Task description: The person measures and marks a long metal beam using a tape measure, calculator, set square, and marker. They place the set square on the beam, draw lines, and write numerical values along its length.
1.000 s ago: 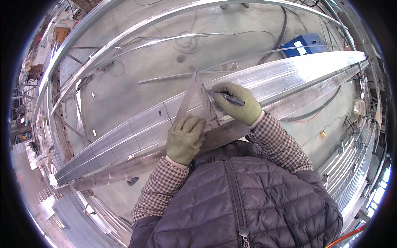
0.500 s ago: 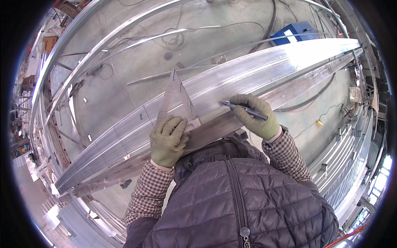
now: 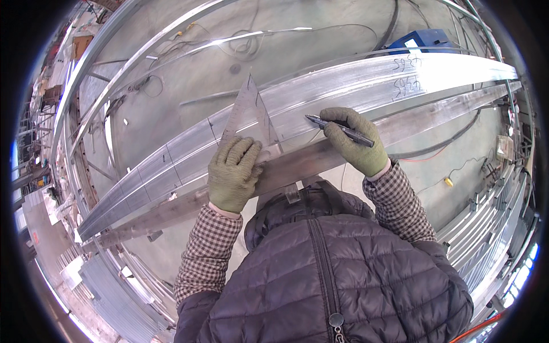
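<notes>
My left hand (image 3: 233, 174), in a green work glove, presses on the base of a metal triangle ruler (image 3: 236, 114). The ruler lies across a long silvery metal profile (image 3: 337, 88), its point toward the far edge. My right hand (image 3: 359, 151), gloved alike, grips a dark marker pen (image 3: 359, 138), tip pointing left and held near the profile, right of the ruler. I cannot tell whether the tip touches the metal. Several dark cross lines are drawn on the profile left of the ruler, and handwritten marks (image 3: 406, 74) show toward its right end.
A second metal bar (image 3: 303, 163) runs along the profile's near side. Beyond are a blue box (image 3: 420, 41), cables and long curved rails (image 3: 137, 63) on the left. Stacked metal bars (image 3: 486, 228) stand at the right, near a yellow item (image 3: 448, 182) on the floor.
The view has shifted, so the profile and ruler appear higher. The handwritten marks at the right now show. Both hands keep their hold, and the pen tip still points left.
</notes>
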### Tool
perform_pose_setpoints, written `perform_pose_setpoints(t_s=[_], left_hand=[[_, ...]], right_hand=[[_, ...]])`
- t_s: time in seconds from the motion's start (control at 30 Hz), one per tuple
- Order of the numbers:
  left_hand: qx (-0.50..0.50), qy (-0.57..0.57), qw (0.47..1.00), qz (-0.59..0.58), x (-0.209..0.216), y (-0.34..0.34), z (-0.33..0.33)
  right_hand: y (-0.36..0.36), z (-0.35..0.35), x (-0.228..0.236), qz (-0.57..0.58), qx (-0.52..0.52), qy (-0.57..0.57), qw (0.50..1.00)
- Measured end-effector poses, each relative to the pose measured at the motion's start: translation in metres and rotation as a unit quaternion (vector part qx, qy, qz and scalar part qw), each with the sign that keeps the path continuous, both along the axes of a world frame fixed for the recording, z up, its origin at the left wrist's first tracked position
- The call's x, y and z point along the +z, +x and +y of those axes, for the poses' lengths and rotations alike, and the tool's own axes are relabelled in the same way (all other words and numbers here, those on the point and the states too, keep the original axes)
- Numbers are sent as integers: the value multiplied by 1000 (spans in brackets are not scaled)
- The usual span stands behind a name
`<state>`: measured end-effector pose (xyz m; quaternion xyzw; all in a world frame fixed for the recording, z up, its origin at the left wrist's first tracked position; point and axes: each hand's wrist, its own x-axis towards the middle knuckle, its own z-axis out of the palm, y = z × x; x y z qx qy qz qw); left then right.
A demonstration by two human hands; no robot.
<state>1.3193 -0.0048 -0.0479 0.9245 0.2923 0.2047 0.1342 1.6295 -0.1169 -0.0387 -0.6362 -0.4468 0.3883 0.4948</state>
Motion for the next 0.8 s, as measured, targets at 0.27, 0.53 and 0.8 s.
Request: perform_pose_setpoints(t_s=[0.27, 0.53, 0.8], left_hand=[[24, -3, 1000, 11, 3, 6, -3], [21, -22, 1000, -2, 3, 4, 0], [11, -36, 999, -25, 0, 4, 2]], right_hand=[[1, 23, 3, 15, 52, -4, 999], [-13, 44, -2, 36, 48, -11, 998], [-20, 64, 0, -7, 54, -23, 998]])
